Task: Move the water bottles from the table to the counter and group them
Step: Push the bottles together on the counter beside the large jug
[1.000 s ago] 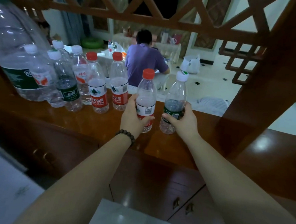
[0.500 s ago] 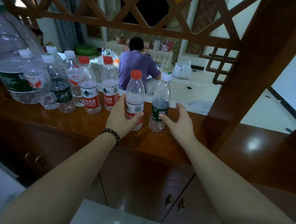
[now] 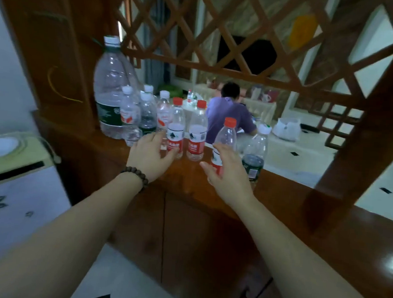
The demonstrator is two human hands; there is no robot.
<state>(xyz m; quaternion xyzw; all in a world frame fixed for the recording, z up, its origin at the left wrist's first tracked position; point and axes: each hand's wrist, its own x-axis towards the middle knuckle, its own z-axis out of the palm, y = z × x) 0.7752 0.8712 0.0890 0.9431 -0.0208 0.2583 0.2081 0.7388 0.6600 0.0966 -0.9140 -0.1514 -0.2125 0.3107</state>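
Several small water bottles stand grouped on the wooden counter [image 3: 280, 191] beside a large clear bottle [image 3: 112, 86]. Two red-capped bottles [image 3: 197, 130] stand at the group's right end. To their right, a little apart, stand another red-capped bottle [image 3: 226, 134] and a white-capped, green-labelled bottle [image 3: 256, 150]. My left hand [image 3: 151, 156] hovers with relaxed fingers just in front of the group and holds nothing. Fingers spread, my right hand [image 3: 229, 177] is in front of the lone red-capped bottle and hides its lower half without gripping it.
A wooden lattice screen [image 3: 243, 48] hangs above the counter and a thick wooden post [image 3: 357, 135] rises at the right. Beyond the counter a person in a purple shirt [image 3: 229, 116] sits at a table. A white appliance [image 3: 15, 195] with a bowl stands at the left.
My right hand let go of the white-capped bottle, then my left released the red-capped one and moved left to the group. My right hand shifted in front of the red-capped bottle. The view swung left.
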